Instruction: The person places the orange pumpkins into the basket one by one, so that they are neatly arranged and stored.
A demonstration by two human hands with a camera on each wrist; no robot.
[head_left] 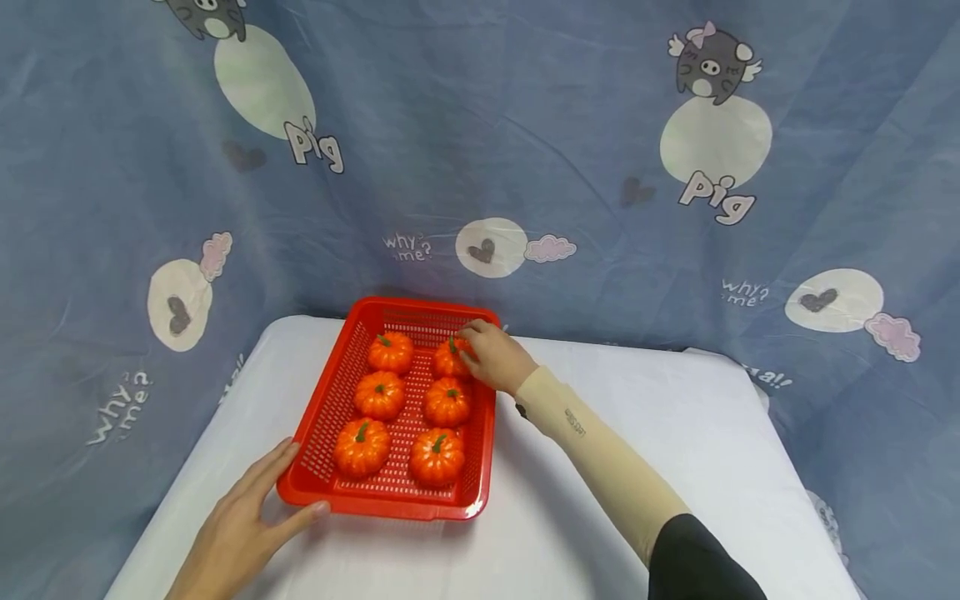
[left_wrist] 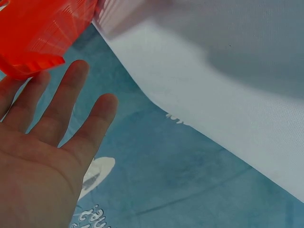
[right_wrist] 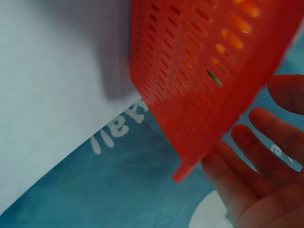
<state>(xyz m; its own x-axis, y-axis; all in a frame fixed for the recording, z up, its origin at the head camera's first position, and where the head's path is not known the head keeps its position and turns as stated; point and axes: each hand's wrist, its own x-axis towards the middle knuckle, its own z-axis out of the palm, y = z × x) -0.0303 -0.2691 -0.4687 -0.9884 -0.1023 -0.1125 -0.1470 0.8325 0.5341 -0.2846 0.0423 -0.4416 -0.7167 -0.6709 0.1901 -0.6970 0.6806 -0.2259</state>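
A red plastic basket [head_left: 386,504] with slotted walls holds several small orange pumpkins with green stems, in two columns. My left hand [head_left: 243,508] is at the near left corner, fingers extended along the rim and thumb apart at the front edge. In the left wrist view, the same hand [left_wrist: 52,147] has straight, spread fingers right at the basket's corner. Over the far right wall, my right hand [head_left: 498,354] reaches to the back right pumpkin [head_left: 447,360], partly covering it. Its slightly bent fingers [right_wrist: 280,128] show beside the rim in the right wrist view.
The basket stands on a white-covered table [head_left: 600,375], near its back edge. Behind and around hangs a blue cloth [head_left: 420,150] printed with pigs and lettering. My right forearm, in a beige sleeve [head_left: 607,458], crosses over the right side of the table.
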